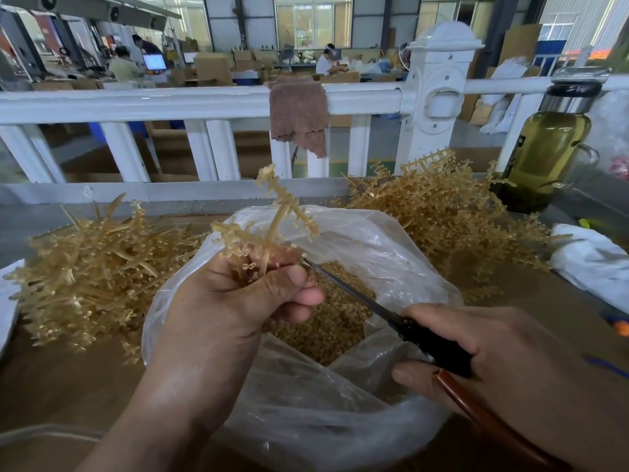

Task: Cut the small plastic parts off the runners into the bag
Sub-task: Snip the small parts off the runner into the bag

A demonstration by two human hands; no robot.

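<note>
Brown work table (68, 386), white railing (170, 103) along its far edge. Clear plastic bag (391, 253) sits open at table centre, mouth up, with a heap of cut small parts (340, 308) inside. Two piles of tan runners flank it: left pile (85, 277) touching the bag's side, right pile (435, 212) behind and to the right of it. Left hand (221, 318) is over the bag's left rim, fingers and thumb curled round the stem of one runner (282, 212), branches sticking up. Right hand (493, 345) is over the bag's right side, wrapped round a cutting tool (425, 342) with a reddish-brown handle. Dark blade angled up-left, tip at the runner just beside the left thumb. Bottle (544, 148) of yellowish liquid stands far right. Brown cloth (297, 114) hangs over the railing.
</note>
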